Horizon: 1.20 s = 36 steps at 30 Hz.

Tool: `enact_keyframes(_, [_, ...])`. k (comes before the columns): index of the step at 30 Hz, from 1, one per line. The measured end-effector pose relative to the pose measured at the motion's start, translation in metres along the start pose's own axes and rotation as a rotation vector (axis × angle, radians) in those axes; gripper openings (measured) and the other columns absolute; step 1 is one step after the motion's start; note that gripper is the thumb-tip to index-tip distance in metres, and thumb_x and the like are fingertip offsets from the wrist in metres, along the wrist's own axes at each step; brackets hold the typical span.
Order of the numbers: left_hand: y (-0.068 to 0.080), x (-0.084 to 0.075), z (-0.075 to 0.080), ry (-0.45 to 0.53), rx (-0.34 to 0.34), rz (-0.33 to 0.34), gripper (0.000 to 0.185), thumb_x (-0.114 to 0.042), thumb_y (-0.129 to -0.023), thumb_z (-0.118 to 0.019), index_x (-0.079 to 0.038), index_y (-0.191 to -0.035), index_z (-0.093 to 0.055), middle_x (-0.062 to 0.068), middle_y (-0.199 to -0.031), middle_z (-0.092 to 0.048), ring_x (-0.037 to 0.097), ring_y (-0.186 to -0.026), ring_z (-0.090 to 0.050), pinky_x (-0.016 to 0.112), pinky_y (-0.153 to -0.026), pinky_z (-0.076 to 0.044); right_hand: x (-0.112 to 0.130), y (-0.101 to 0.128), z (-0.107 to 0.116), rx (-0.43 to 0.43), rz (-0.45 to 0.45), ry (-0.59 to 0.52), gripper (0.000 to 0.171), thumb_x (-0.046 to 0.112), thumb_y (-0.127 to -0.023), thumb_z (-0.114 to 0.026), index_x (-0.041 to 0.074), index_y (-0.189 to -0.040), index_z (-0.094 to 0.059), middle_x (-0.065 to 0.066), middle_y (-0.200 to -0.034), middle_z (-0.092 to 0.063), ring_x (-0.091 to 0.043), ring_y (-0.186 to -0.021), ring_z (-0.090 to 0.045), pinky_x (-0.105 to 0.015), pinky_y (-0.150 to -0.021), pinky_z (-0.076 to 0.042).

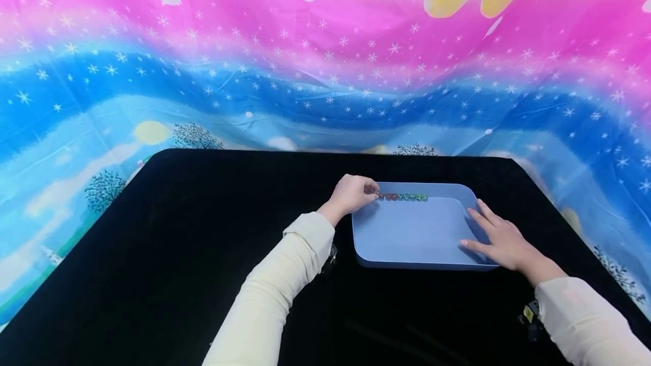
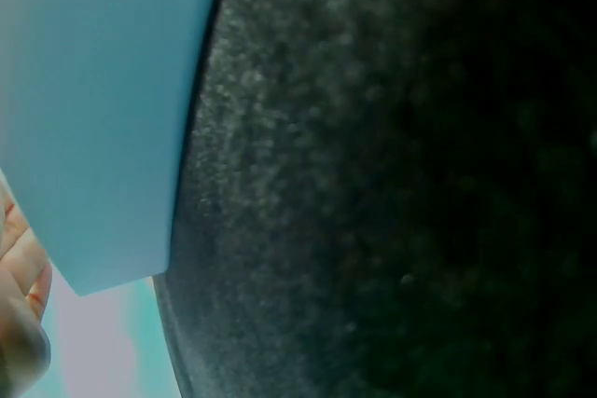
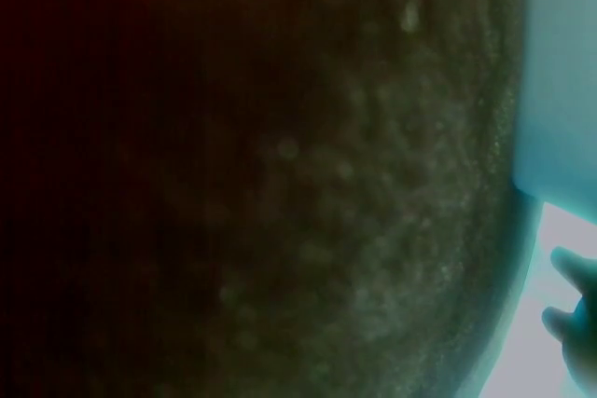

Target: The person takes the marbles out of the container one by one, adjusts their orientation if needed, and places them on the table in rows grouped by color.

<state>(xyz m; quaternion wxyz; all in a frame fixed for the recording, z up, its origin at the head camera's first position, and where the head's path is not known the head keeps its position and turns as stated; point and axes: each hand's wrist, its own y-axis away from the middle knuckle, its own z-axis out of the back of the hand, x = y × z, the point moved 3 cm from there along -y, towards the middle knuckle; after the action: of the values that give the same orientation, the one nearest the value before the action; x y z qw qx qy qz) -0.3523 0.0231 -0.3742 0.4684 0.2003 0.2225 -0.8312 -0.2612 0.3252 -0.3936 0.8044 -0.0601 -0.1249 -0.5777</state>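
Note:
A row of small shiny pieces, reddish on the left and green on the right, lies along the far side inside a light blue tray [image 1: 407,236]; they look like beads [image 1: 413,197], too small to be sure. My left hand [image 1: 353,192] reaches over the tray's far left corner, its curled fingertips pinching a small piece at the row's left end, mostly hidden by the fingers. My right hand [image 1: 500,239] rests on the tray's right wall with its fingers spread. The left wrist view shows the tray's outer wall [image 2: 107,118] and part of the left hand [image 2: 20,295].
A black cloth-covered table [image 1: 178,253] lies beneath the tray. Behind it hangs a colourful printed backdrop [image 1: 305,61] with snowflakes and trees. Small dark devices are worn at both wrists, under the cream sleeves [image 1: 274,275].

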Motion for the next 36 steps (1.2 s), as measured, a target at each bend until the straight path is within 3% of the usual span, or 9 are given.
enact_keyframes(8, [0.008,0.001,0.011,0.098,-0.022,0.012,0.015,-0.025,-0.081,-0.061,-0.020,-0.094,-0.066,-0.012,-0.085,-0.062,-0.002,-0.077,-0.054,0.017,-0.067,-0.043,0.000,0.000,0.000,-0.010,0.006,0.004,0.083,0.049,-0.081,-0.050,-0.004,-0.135,-0.017,-0.023,-0.140,0.003,-0.048,-0.120,-0.011,-0.062,-0.088,-0.012])
enact_keyframes(24, [0.024,0.020,0.031,0.111,-0.069,0.017,0.014,-0.025,-0.082,-0.060,-0.019,-0.093,-0.065,-0.011,-0.085,-0.062,0.002,-0.081,-0.056,0.023,-0.073,-0.043,-0.002,0.001,0.000,-0.037,0.006,-0.015,0.083,0.048,-0.082,-0.050,-0.005,-0.136,-0.012,-0.024,-0.140,0.002,-0.046,-0.122,-0.007,-0.063,-0.087,-0.010])
enact_keyframes(36, [0.035,0.039,0.043,0.143,-0.098,0.073,0.013,-0.025,-0.082,-0.060,-0.019,-0.092,-0.065,-0.011,-0.085,-0.063,0.002,-0.079,-0.057,0.025,-0.074,-0.044,-0.004,0.000,-0.002,-0.027,0.007,-0.033,0.083,0.047,-0.083,-0.049,-0.004,-0.136,-0.011,-0.023,-0.140,0.004,-0.046,-0.122,-0.006,-0.064,-0.087,-0.009])
